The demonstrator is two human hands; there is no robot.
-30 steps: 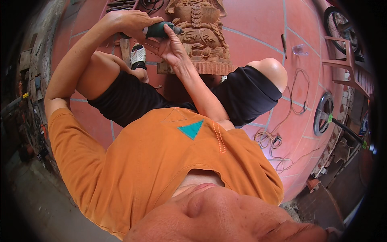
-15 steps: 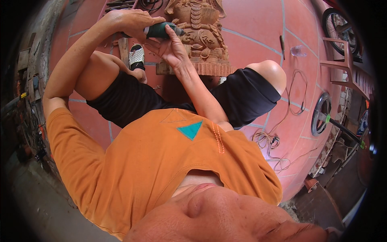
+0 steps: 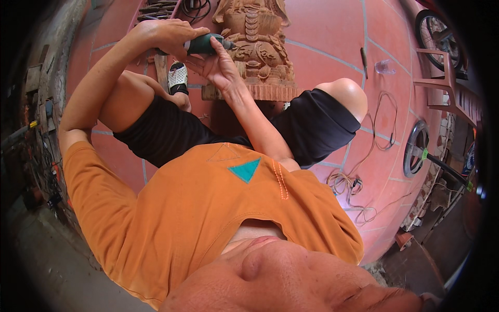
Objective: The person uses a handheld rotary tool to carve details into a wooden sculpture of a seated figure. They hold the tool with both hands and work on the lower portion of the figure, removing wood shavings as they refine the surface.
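The left hand (image 3: 169,35) grasps the rear of a green power tool (image 3: 200,45) from above, its index finger stretched along the upper side. The right hand (image 3: 223,70) comes up from below, thumb pressed against the front of the tool, while its other fingers lie loosely spread under the body. So the tool sits between the two hands, just right of the left palm and above the right one.

The tool's long axis runs nearly level across the view, and its narrow nose points right, toward the left side of a brown wood carving (image 3: 252,44). Whether the tip touches the wood is too small to tell. The carving stands between the person's knees on a thick wooden base (image 3: 249,92), its face cut with coins and leafy shapes.

Around it spreads a floor (image 3: 327,39) of red tiles with pale joints. To the left, near a foot in a white sandal (image 3: 177,77), lies a wooden strip (image 3: 161,67); beyond are a pink tray (image 3: 136,15) of hand tools and a black cable (image 3: 196,11). On the right lie a slim dark tool (image 3: 364,62), a clear cup (image 3: 384,66) and a tangled cord (image 3: 340,179). Farther off stand a pink plastic chair (image 3: 444,80), a bicycle wheel (image 3: 422,31) and a ring on a black pole (image 3: 412,145).
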